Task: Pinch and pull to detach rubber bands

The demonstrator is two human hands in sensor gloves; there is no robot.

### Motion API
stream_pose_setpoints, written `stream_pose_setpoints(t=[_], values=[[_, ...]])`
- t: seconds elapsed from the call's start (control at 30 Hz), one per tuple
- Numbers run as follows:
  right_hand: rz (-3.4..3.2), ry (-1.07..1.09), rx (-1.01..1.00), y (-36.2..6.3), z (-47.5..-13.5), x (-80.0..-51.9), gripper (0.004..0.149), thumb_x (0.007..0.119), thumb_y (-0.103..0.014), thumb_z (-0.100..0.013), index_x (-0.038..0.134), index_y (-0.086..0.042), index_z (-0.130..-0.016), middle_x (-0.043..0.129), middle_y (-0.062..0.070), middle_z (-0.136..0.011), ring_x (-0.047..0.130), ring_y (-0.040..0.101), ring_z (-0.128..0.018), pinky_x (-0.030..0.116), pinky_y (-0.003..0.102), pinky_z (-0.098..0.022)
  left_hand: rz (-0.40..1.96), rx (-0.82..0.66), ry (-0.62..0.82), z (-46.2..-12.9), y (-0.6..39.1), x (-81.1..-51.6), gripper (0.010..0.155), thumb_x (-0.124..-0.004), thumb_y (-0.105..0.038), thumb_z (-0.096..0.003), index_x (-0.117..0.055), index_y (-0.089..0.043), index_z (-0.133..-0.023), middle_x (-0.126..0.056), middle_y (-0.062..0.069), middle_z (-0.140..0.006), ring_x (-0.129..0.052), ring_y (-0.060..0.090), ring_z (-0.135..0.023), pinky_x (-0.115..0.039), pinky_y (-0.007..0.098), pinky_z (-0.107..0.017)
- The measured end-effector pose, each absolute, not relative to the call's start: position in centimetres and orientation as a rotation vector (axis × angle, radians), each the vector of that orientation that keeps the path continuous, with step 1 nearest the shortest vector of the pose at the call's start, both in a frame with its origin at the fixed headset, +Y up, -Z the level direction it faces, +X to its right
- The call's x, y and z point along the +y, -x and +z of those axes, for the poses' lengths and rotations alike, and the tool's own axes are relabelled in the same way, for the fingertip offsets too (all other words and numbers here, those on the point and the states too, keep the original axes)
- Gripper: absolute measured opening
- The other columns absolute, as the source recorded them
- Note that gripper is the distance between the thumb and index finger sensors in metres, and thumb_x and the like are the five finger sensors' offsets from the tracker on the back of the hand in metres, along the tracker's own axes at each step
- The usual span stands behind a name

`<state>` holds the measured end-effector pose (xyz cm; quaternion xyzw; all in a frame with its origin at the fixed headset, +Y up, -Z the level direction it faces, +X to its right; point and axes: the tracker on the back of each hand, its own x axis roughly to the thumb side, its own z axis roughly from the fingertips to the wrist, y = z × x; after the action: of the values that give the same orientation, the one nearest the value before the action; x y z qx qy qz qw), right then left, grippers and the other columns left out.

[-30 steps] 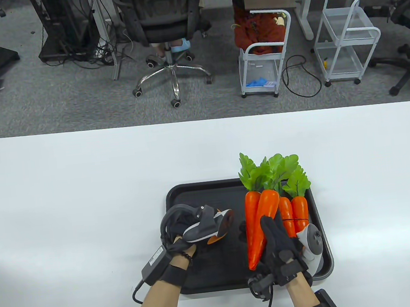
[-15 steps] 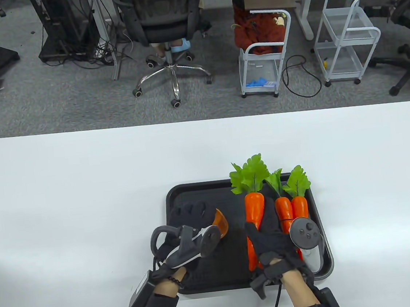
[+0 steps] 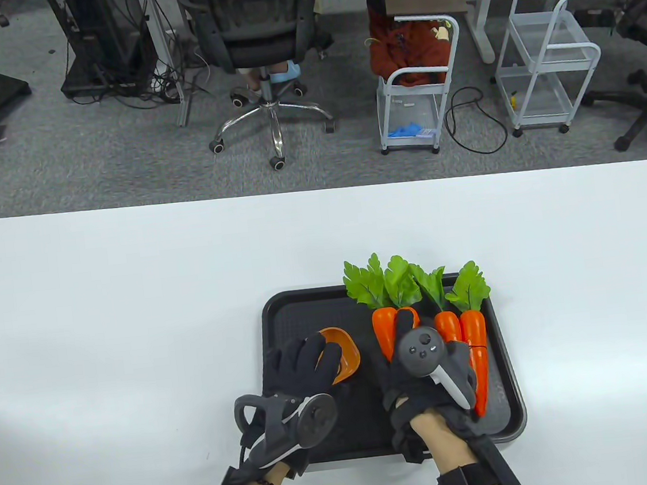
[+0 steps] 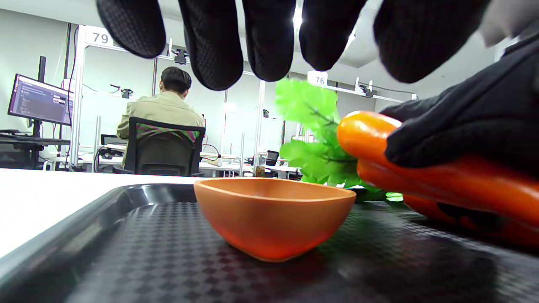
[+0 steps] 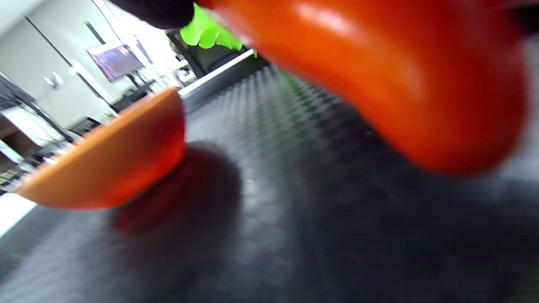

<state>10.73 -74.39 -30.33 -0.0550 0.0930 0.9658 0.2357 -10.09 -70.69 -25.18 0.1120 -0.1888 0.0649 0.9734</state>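
Several orange plastic carrots [image 3: 475, 342] with green leaf tops lie on the right half of a black tray [image 3: 269, 317]. My right hand [image 3: 399, 343] grips the two left carrots [image 3: 383, 328], palm down, low over the tray. The left wrist view shows its fingers wrapped over a carrot [image 4: 362, 130]. That carrot fills the right wrist view [image 5: 379, 75]. My left hand [image 3: 307, 360] is open, with its fingers [image 4: 214, 42] spread just above a small orange bowl [image 3: 348, 356]. No rubber band shows clearly in any view.
The orange bowl [image 4: 273, 214] stands upright on the tray's left half, also seen in the right wrist view [image 5: 113, 160]. The tray sits near the front edge of a white table [image 3: 131, 286]. An office chair and carts stand on the floor beyond the table.
My right hand turned palm down and brought its carrots down and left onto the tray. My left hand turned over, opened, and now hovers over the orange bowl.
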Motion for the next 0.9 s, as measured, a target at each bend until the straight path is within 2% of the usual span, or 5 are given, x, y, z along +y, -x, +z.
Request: stream_pose_setpoints(t=[0.43, 0.57, 0.7, 0.77, 0.9], values=[[2.991, 0.312, 0.465, -7.9, -31.5, -75.5, 0.085, 0.066, -0.048, -0.055, 0.004, -0.015, -0.103, 0.002, 0.036, -0.1, 0.048, 0.068, -0.081, 0.063, 0.061, -0.058, 0.18, -0.388, -0.22, -24.9, 10.2, -70.9, 0.065, -0.07, -0.059, -0.048, -0.062, -0.035, -0.108, -0.07, 0.005, -0.121, -0.079, 0.039, -0.105, -0.063, 0.069, -0.073], [3.005, 0.341, 0.599, -7.5, -31.6, -76.3, 0.084, 0.063, -0.048, -0.056, 0.002, -0.013, -0.102, -0.004, 0.036, -0.098, 0.043, 0.067, -0.084, 0.062, 0.06, -0.06, 0.184, -0.392, -0.217, -24.9, 10.2, -70.9, 0.065, -0.07, -0.059, -0.0479, -0.062, -0.035, -0.108, -0.07, 0.005, -0.121, -0.08, 0.039, -0.105, -0.064, 0.069, -0.073], [2.953, 0.338, 0.575, -7.7, -31.4, -75.7, 0.085, 0.063, -0.05, -0.054, 0.004, -0.014, -0.102, -0.003, 0.035, -0.099, 0.042, 0.068, -0.085, 0.063, 0.059, -0.06, 0.182, -0.395, -0.212, -24.8, 10.2, -70.9, 0.065, -0.07, -0.059, -0.048, -0.062, -0.035, -0.108, -0.07, 0.005, -0.121, -0.08, 0.039, -0.105, -0.064, 0.069, -0.073], [2.919, 0.314, 0.491, -8.3, -30.9, -74.3, 0.085, 0.064, -0.051, -0.053, 0.006, -0.014, -0.103, 0.001, 0.036, -0.1, 0.043, 0.069, -0.085, 0.065, 0.059, -0.058, 0.181, -0.393, -0.213, -24.8, 10.3, -71.0, 0.065, -0.07, -0.059, -0.048, -0.062, -0.034, -0.108, -0.07, 0.005, -0.121, -0.08, 0.039, -0.105, -0.064, 0.069, -0.072], [2.885, 0.28, 0.303, -10.3, -29.9, -71.2, 0.082, 0.067, -0.051, -0.052, 0.016, -0.014, -0.107, 0.016, 0.036, -0.104, 0.061, 0.064, -0.08, 0.076, 0.055, -0.049, 0.188, -0.391, -0.212, -24.7, 10.5, -71.0, 0.065, -0.07, -0.059, -0.0481, -0.062, -0.034, -0.108, -0.07, 0.005, -0.12, -0.08, 0.039, -0.105, -0.064, 0.069, -0.072]])
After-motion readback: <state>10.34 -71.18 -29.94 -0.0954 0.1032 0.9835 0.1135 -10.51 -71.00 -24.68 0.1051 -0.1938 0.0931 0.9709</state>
